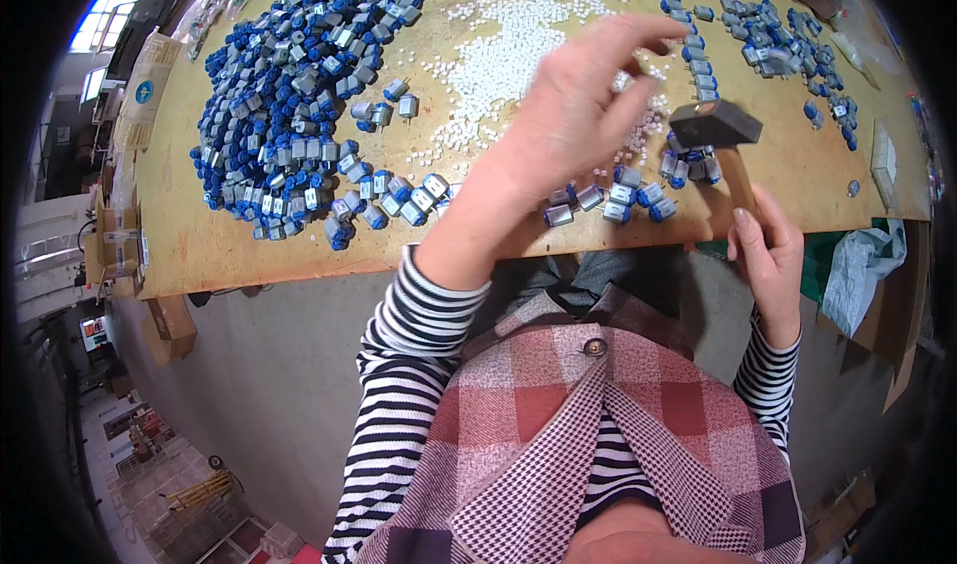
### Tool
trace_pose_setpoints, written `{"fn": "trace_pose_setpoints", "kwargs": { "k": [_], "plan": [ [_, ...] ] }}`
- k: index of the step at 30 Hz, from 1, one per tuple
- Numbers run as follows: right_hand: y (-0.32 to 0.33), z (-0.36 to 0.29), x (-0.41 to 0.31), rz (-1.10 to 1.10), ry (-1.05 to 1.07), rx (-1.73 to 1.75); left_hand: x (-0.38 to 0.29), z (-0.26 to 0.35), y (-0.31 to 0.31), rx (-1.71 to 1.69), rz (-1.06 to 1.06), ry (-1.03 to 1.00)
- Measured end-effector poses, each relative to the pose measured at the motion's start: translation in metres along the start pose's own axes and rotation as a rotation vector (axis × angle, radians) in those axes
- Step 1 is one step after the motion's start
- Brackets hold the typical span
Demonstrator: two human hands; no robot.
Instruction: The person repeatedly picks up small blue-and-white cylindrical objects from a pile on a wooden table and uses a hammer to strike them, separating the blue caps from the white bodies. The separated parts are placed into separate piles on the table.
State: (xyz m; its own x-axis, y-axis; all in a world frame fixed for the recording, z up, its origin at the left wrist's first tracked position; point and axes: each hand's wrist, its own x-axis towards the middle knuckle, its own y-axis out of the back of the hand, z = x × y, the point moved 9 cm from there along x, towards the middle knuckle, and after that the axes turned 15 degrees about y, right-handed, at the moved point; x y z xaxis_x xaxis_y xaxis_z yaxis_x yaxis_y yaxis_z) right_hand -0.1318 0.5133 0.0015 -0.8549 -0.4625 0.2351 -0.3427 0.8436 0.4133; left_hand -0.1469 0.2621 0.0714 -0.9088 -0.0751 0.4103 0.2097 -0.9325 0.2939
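Observation:
My right hand (770,253) grips the wooden handle of a hammer (716,123), its dark metal head raised over the near right part of the table. My left hand (583,104) hovers over small white plastic pieces (516,29), blurred, thumb and forefinger apart; I see nothing held in it. Small metal motors with blue end caps (620,194) lie below it near the table edge. More motors (688,166) are grouped under the hammer head. A row of motors (699,66) runs away from them. One blurred small object (781,59) shows over the motors at the right.
A large heap of motors (291,93) covers the table's left side. A smaller scattered group (815,48) lies at the right. The worn wooden tabletop (224,265) ends just before my body. A cardboard box (890,317) with a plastic bag (863,276) stands beyond the right front edge.

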Motion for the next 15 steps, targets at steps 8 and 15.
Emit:
{"fn": "trace_pose_setpoints", "kwargs": {
  "k": [8,15],
  "plan": [
    [0.036,0.051,-0.009,0.165,-0.137,0.016,-0.046,-0.098,0.165,1.127,0.134,0.647],
    [0.033,0.063,-0.006,0.134,-0.089,0.0,-0.047,-0.116,0.162,1.077,0.104,0.544]
  ]
}}
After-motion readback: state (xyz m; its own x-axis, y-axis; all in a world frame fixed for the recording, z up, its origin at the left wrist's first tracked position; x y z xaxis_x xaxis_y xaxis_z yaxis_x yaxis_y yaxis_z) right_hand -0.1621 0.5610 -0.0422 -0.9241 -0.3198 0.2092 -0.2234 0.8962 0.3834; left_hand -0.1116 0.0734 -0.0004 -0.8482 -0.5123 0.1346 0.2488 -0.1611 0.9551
